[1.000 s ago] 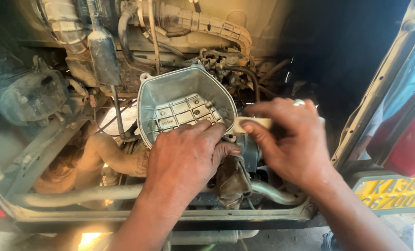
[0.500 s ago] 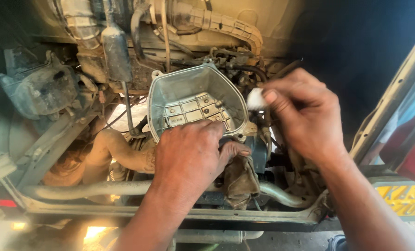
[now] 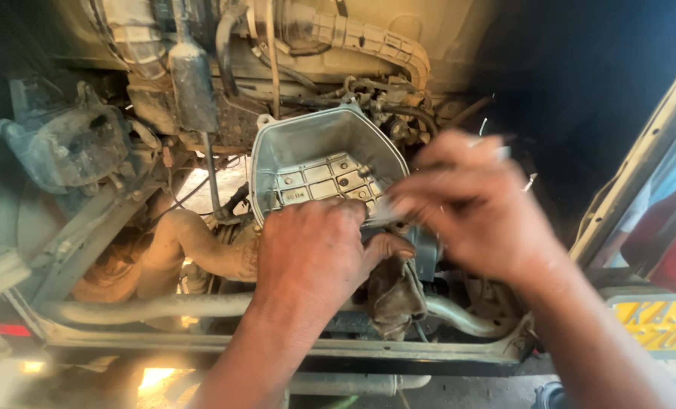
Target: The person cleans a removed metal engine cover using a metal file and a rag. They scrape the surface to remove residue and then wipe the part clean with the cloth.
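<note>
A grey metal engine cover point(image 3: 308, 144) is tipped up with its ribbed inside facing me. My left hand point(image 3: 315, 257) grips its near edge, with a dirty brown rag point(image 3: 395, 295) bunched under the fingers. My right hand point(image 3: 474, 204) is blurred with motion at the cover's right rim. It pinches a small pale object point(image 3: 381, 214) whose tip touches the rim near my left thumb. What that object is cannot be told.
The cover sits in a grimy engine bay behind a metal frame rail point(image 3: 277, 350). A bent pipe point(image 3: 164, 307) runs below, a dusty housing point(image 3: 65, 144) sits at left, and a corrugated hose point(image 3: 368, 42) crosses above. A yellow plate point(image 3: 656, 322) is at right.
My right hand rose along the cover's right rim with the pale object, then swept down and left toward my left thumb. My left hand has kept its grip.
</note>
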